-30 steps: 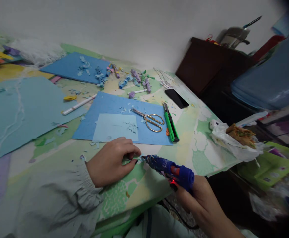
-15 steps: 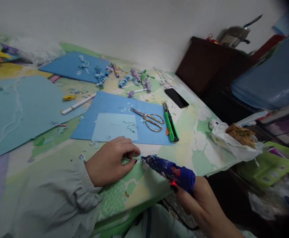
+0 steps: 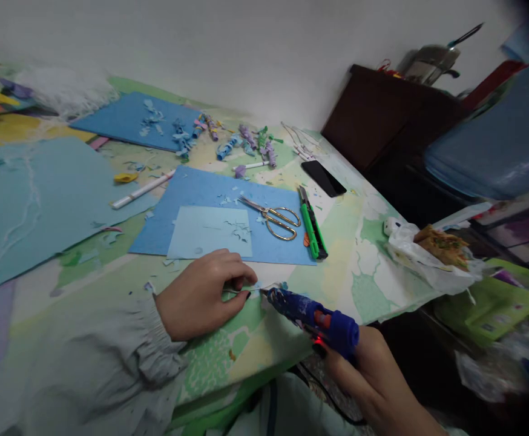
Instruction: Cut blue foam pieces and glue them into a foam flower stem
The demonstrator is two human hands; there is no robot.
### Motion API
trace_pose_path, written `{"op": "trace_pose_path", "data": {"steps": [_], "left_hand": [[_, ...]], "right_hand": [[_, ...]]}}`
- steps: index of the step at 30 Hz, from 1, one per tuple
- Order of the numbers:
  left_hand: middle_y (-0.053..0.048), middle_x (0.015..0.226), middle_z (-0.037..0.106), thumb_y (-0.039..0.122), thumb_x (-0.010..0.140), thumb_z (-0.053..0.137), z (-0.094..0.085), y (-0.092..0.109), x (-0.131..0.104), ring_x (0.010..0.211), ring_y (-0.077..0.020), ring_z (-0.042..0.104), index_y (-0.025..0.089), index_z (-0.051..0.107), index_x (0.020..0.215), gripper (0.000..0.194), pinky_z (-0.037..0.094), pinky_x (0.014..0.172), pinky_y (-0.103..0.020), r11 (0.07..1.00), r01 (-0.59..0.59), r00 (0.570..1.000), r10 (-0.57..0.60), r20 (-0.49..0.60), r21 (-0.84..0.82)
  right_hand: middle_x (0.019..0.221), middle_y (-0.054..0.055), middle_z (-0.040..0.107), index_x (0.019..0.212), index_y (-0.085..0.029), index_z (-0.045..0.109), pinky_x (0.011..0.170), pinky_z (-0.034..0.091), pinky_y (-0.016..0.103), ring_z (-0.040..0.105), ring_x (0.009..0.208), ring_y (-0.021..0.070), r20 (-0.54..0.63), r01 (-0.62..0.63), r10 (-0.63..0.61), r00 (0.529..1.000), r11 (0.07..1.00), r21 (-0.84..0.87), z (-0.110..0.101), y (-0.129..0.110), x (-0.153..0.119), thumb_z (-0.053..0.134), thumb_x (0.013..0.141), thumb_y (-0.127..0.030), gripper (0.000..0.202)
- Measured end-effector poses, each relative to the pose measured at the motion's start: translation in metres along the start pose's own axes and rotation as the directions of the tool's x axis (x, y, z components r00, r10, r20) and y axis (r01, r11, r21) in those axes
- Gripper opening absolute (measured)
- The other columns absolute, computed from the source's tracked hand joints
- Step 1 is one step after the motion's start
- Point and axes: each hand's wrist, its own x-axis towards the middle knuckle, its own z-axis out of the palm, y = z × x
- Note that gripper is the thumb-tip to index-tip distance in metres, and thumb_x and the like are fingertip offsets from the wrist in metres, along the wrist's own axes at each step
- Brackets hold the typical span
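Observation:
My right hand is wrapped round a blue glue gun, whose red light glows near my thumb. The gun points left, its dark nozzle close to a small light-blue paper scrap on the table. My left hand rests on the patterned tablecloth with thumb and fingers pinched on a thin white string. That string runs toward the nozzle; whether the nozzle touches it I cannot tell. Beyond my left hand, a light-blue paper sheet lies on a larger blue sheet.
Gold-handled scissors and a green utility knife lie on the blue sheet. Behind them are a black phone and several curled paper pieces. Wrapped food sits at the right edge; a power cord hangs below.
The glue gun has shifted very slightly right, and more of the string shows beyond its nozzle. My left hand stays in place.

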Motion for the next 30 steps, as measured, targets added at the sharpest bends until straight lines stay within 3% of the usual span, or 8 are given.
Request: {"op": "trace_pose_path", "data": {"steps": [9,17,20,24,27,30], "left_hand": [[-0.002,0.072,0.056,0.009,0.072,0.051,0.0,0.0,0.0,0.073,-0.0167,0.049,0.016,0.063,0.084,0.019,0.036,0.067,-0.029,1.0,-0.001,1.0,0.001,0.007,-0.003],[-0.002,0.072,0.056,0.01,0.072,0.051,0.0,0.0,-0.002,0.073,-0.0166,0.049,0.017,0.063,0.083,0.018,0.036,0.066,-0.028,1.0,0.012,1.0,-0.012,0.008,0.001],[-0.001,0.072,0.056,0.009,0.071,0.051,0.0,0.0,-0.002,0.073,-0.0161,0.05,0.017,0.063,0.083,0.019,0.037,0.067,-0.028,1.0,0.01,1.0,-0.01,0.006,-0.004],[-0.002,0.073,0.056,0.01,0.072,0.05,0.0,0.001,-0.002,0.073,-0.0163,0.05,0.017,0.063,0.083,0.019,0.037,0.067,-0.028,1.0,0.017,1.0,-0.017,0.007,-0.008],[-0.002,0.073,0.056,0.01,0.072,0.05,0.0,0.001,-0.003,0.074,-0.0169,0.05,0.017,0.063,0.084,0.019,0.038,0.067,-0.029,1.0,0.027,1.0,-0.027,0.005,-0.009],[-0.003,0.073,0.056,0.009,0.072,0.049,0.001,0.002,-0.002,0.074,-0.0173,0.05,0.017,0.063,0.084,0.02,0.038,0.067,-0.029,0.999,0.041,0.999,-0.041,0.005,-0.011]], "right_hand": [[0.058,-0.001,0.046,0.065,-0.019,0.047,0.048,0.034,0.021,0.04,0.052,0.0108,-0.015,0.015,-0.015,1.0,1.0,-0.022,-0.003,-0.004,-0.004,0.04,0.084,-0.025,0.022],[0.058,0.002,0.05,0.071,-0.021,0.052,0.044,0.036,0.024,0.044,0.047,0.0132,-0.261,0.074,-0.06,0.964,0.996,0.043,-0.001,0.004,-0.014,0.042,0.088,-0.041,0.029],[0.071,0.004,0.057,0.092,-0.021,0.052,0.051,0.04,0.025,0.052,0.057,0.0164,-0.349,0.005,-0.062,0.935,0.987,-0.163,-0.016,0.021,-0.011,0.045,0.086,-0.04,0.021],[0.089,0.01,0.057,0.103,-0.018,0.046,0.062,0.043,0.032,0.056,0.076,0.0242,-0.411,-0.238,-0.004,0.912,0.809,-0.537,-0.046,0.064,0.011,0.045,0.085,-0.04,0.028],[0.087,0.013,0.055,0.101,-0.013,0.048,0.065,0.043,0.036,0.054,0.078,0.0267,-0.402,-0.257,-0.045,0.915,0.702,-0.664,-0.064,0.099,0.031,0.043,0.085,-0.04,0.031],[0.087,0.016,0.056,0.098,-0.01,0.053,0.071,0.044,0.04,0.054,0.082,0.0292,-0.359,-0.218,-0.104,0.927,0.629,-0.746,-0.075,0.112,0.045,0.049,0.083,-0.041,0.034]]}}
